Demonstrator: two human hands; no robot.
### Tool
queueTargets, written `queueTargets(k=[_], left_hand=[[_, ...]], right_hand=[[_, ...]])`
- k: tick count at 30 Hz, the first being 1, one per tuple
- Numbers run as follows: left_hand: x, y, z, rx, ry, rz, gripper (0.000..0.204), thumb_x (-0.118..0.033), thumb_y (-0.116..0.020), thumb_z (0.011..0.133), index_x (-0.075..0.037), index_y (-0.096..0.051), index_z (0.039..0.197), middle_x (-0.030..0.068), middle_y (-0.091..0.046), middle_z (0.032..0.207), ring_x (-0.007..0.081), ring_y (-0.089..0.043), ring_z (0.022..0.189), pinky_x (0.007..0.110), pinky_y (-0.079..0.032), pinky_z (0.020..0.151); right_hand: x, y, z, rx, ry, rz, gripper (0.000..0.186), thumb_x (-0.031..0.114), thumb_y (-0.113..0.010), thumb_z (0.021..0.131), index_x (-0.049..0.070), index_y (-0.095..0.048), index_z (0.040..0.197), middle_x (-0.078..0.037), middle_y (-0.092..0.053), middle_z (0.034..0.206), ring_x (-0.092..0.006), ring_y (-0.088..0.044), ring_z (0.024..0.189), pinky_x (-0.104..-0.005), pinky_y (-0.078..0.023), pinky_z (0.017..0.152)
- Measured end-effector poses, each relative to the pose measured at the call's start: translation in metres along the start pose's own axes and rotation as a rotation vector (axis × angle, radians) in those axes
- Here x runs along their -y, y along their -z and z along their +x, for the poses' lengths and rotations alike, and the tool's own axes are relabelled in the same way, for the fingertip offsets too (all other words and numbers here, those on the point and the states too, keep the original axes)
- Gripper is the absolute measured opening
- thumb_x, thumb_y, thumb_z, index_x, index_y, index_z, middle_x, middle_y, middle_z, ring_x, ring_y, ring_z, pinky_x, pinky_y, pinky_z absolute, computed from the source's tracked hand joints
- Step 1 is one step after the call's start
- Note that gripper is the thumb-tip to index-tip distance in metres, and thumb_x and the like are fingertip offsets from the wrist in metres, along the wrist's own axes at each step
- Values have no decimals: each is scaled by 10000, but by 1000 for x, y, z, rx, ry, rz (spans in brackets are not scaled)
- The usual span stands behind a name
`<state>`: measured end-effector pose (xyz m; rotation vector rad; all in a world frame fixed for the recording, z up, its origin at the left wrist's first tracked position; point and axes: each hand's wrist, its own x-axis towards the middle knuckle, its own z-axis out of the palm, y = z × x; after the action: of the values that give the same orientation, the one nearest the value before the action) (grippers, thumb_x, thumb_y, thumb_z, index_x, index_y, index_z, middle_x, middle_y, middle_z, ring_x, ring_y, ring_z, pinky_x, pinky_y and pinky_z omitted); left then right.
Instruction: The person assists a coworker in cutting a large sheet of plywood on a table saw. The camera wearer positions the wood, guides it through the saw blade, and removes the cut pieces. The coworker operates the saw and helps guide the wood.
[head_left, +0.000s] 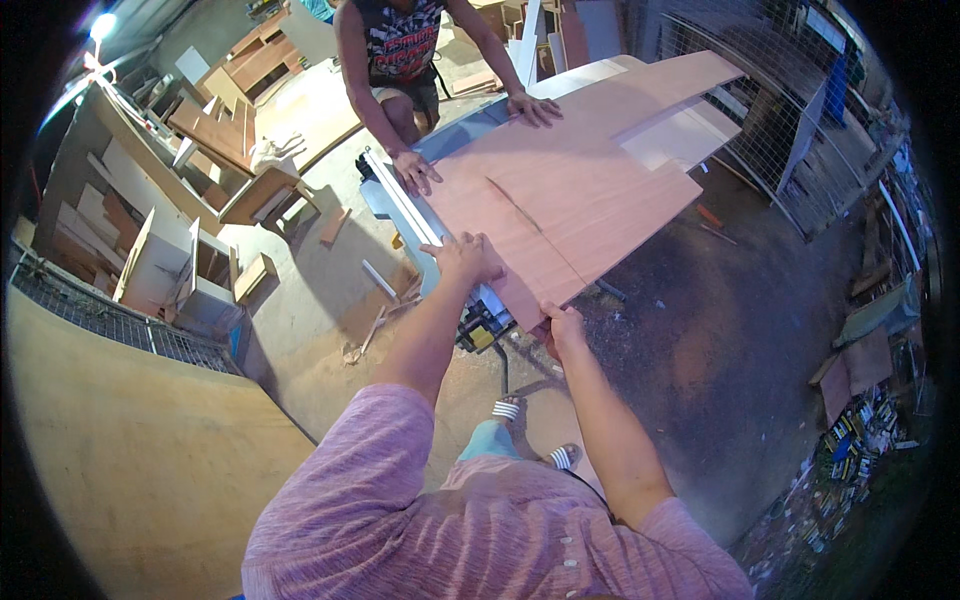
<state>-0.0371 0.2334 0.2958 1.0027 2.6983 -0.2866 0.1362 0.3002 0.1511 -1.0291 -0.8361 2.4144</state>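
A large reddish-brown plywood sheet (560, 190) lies across a blue-grey table saw (460, 132), with a dark slit running through it to the near edge. My left hand (468, 262) rests at the sheet's left edge beside the pale rail (400, 200), its fingers spread over both. At the near corner, my right hand (562, 328) grips the sheet's edge, thumb on top and fingers partly hidden below. Across the saw, a person in a dark printed top (400, 40) leans over the sheet with both hands laid flat on it.
A paler board (690, 130) lies under the sheet at the right. Beyond it stands a wire mesh cage (770, 110). Wooden offcuts (380, 280) litter the floor at left, near cabinet parts (200, 270). A large plywood panel (150, 440) fills the lower left; scrap (860, 440) is heaped at right.
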Motion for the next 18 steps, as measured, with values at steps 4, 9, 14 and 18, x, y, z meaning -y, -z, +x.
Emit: queueTargets(k=[4,9,14,18], left_hand=[[-2,2,1,8,46,-19,689,-452,-568,691,-99,-456,1272,71,-439,1329,361,-364,1251,765,-125,936],[-8,9,-2,6,72,-39,688,-450,-566,695,-61,-473,1254,83,-433,1335,364,-344,1265,744,-120,961],[-2,2,0,-12,83,-38,734,-530,-567,711,-52,-464,1259,96,-435,1328,360,-332,1277,739,-122,963],[-3,4,3,34,93,-42,780,-572,-548,725,-74,-418,1311,70,-391,1378,328,-302,1304,728,-123,975]], right_hand=[[-2,1,0,-3,0,-36,119,123,-553,866,43,-547,953,-80,-621,883,-206,-631,744,-386,-557,619],[-4,9,6,-3,-3,-70,124,146,-549,873,51,-549,953,-73,-622,888,-197,-632,748,-382,-554,617],[8,-8,-17,-39,0,-56,145,155,-546,876,50,-538,975,-72,-623,878,-206,-635,751,-397,-555,606],[1,4,-7,0,-7,-41,154,153,-545,877,43,-528,984,-75,-623,874,-212,-638,737,-396,-560,583]])
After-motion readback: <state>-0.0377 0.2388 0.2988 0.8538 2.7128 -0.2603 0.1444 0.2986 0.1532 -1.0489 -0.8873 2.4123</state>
